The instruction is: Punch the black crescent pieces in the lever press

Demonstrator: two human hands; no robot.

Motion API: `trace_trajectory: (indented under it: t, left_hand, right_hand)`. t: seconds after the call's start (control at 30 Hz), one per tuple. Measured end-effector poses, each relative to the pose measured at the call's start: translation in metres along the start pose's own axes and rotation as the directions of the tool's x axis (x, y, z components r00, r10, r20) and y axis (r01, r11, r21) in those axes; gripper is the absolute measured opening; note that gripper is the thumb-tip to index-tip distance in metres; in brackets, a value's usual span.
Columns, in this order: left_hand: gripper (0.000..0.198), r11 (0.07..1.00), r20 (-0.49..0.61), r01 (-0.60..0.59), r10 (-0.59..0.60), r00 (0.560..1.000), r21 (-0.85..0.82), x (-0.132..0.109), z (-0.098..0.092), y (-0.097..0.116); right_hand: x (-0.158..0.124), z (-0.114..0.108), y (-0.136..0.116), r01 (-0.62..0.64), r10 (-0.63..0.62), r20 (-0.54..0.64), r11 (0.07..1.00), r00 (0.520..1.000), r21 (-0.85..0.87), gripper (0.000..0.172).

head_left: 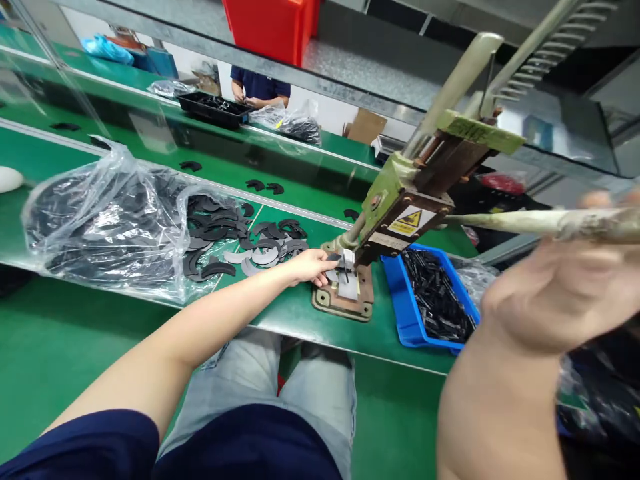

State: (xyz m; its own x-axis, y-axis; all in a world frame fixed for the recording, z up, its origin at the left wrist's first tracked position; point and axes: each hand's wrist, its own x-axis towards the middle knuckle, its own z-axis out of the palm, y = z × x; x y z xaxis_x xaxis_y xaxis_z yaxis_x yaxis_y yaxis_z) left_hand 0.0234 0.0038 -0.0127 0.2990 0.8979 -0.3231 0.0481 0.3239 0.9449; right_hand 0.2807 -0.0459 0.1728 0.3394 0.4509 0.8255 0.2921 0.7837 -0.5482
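My left hand (311, 268) pinches a small dark plastic piece (333, 257) over the base plate (345, 309) of a green hand press. A light block (349, 288) sits on that plate, with a thin black part across it. My right hand (560, 293), smeared by motion, is wrapped around the press lever (540, 223), with fingertips showing above it. The press body (395, 200) bears a yellow warning label and leans in view. Just left of my left hand lie loose black and grey curved pieces (265, 255).
A clear bag (110, 227) of black curved pieces lies left on the green bench. Right of the press stands a blue bin (407, 313) of small black parts. A red bin (270, 30) rests on the shelf above. Across the belt, a person (260, 87) works near a black tray (213, 110).
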Motion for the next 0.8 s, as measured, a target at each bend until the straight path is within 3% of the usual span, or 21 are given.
trace_trajectory:
  t: [0.03, 0.07, 0.13, 0.2, 0.23, 0.3, 0.33, 0.37, 0.63, 0.8]
  left_hand:
    - [0.042, 1.000, 0.004, -0.026, 0.026, 1.000, -0.015, -0.007, -0.003, -0.001]
    - [0.041, 0.998, 0.006, -0.057, 0.057, 0.998, -0.022, -0.015, -0.005, -0.002]
    - [0.041, 0.992, 0.019, -0.122, 0.122, 0.992, -0.026, -0.034, -0.007, -0.002]
    - [0.044, 0.982, 0.045, -0.184, 0.185, 0.982, -0.029, -0.055, -0.006, 0.000]
    - [0.045, 0.977, 0.061, -0.213, 0.214, 0.975, -0.028, -0.065, -0.004, 0.001]
    - [0.047, 0.966, 0.104, -0.257, 0.257, 0.961, -0.013, -0.084, 0.002, 0.002]
    - [0.046, 0.962, 0.125, -0.273, 0.270, 0.955, 0.002, -0.092, 0.005, 0.002]
    - [0.045, 0.959, 0.143, -0.284, 0.278, 0.950, 0.021, -0.098, 0.008, 0.001]
    - [0.038, 0.944, 0.110, -0.302, 0.289, 0.951, 0.131, -0.126, 0.016, -0.001]
    - [0.045, 0.985, 0.168, -0.158, 0.167, 0.971, -0.070, -0.130, 0.028, -0.004]
  right_hand:
    - [-0.020, -0.004, 0.008, 0.109, -0.108, -0.040, 0.993, 0.993, 0.032, 0.055]
    - [-0.043, -0.009, 0.017, 0.119, -0.116, -0.068, 0.992, 0.991, 0.044, 0.054]
    - [-0.094, -0.016, 0.035, -0.045, 0.045, -0.016, 0.999, 0.999, -0.006, 0.038]
    - [-0.143, -0.016, 0.046, -0.233, 0.243, 0.170, 0.970, 0.955, -0.075, 0.032]
    - [-0.164, -0.013, 0.048, -0.403, 0.417, 0.313, 0.909, 0.853, -0.109, 0.036]
    - [-0.196, -0.003, 0.048, -0.584, 0.565, 0.484, 0.801, 0.668, -0.129, 0.043]
    - [-0.206, 0.003, 0.046, -0.620, 0.587, 0.524, 0.773, 0.617, -0.134, 0.044]
    - [-0.213, 0.008, 0.043, -0.627, 0.585, 0.539, 0.768, 0.606, -0.129, 0.044]
    - [-0.224, 0.026, 0.026, -0.516, 0.499, 0.463, 0.851, 0.733, -0.101, 0.037]
    - [-0.230, 0.021, 0.018, -0.409, 0.414, 0.420, 0.906, 0.808, -0.108, 0.028]
